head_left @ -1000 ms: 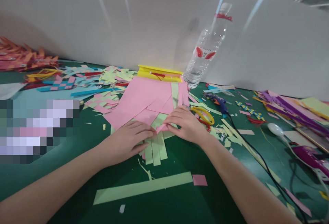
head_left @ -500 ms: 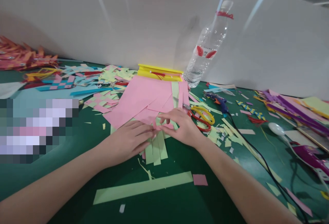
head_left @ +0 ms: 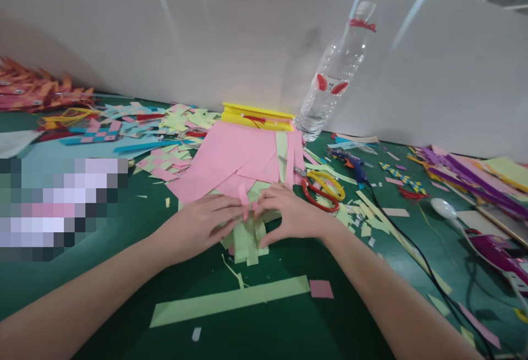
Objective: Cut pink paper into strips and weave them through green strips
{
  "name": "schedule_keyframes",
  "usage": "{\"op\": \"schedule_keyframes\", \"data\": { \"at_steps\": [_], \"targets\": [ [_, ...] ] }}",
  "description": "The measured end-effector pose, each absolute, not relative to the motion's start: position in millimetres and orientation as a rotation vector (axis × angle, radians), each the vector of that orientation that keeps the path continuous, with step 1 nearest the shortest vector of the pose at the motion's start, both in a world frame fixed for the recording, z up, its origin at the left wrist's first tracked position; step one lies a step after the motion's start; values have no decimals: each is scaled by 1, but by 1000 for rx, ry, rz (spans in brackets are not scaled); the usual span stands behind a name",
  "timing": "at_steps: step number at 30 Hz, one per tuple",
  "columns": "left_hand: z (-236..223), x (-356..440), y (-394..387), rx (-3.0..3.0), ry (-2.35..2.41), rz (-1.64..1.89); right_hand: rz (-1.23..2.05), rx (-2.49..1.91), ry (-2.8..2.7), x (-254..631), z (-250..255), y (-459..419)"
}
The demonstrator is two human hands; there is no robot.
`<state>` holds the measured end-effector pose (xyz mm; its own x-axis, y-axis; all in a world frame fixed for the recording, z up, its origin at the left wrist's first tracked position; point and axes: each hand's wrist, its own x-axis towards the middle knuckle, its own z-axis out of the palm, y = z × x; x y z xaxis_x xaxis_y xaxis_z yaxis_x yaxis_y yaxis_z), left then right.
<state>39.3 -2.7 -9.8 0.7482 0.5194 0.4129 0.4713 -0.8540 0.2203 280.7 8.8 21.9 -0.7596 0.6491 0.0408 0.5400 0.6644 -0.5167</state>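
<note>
My left hand (head_left: pixel 202 222) is closed, its fingertips on a narrow pink paper strip (head_left: pixel 243 197) that stands up from the weave. Opposite it, my right hand (head_left: pixel 295 214) curls over the light green paper strips (head_left: pixel 246 241), fingertips at their upper part and thumb lower down on the right strip. The strips fan out towards me, and their crossing is partly hidden by my fingers. Just beyond my hands lie sheets of pink paper (head_left: pixel 231 153). Scissors (head_left: pixel 325 185) with yellow and red handles rest to the right of the sheets.
A leaning plastic bottle (head_left: pixel 330 82) stands by the wall beside a yellow folded piece (head_left: pixel 258 118). A glue gun (head_left: pixel 350 164) trails a black cord at right. A loose green strip (head_left: pixel 231 300) lies in front, paper scraps (head_left: pixel 181 120) at left.
My right hand has turned and lowered its thumb onto the green strips. The pink strip now stands more upright at my left fingertips.
</note>
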Motion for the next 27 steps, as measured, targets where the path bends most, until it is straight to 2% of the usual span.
{"op": "schedule_keyframes", "data": {
  "at_steps": [10, 27],
  "targets": [
    [-4, 40, -4, 2807, 811, 670, 686, -985, -2626, 279, 17, 12],
    [-1, 44, -4, 2832, 757, 695, 872, -1202, -2035, 264, -1, 14]
  ]
}}
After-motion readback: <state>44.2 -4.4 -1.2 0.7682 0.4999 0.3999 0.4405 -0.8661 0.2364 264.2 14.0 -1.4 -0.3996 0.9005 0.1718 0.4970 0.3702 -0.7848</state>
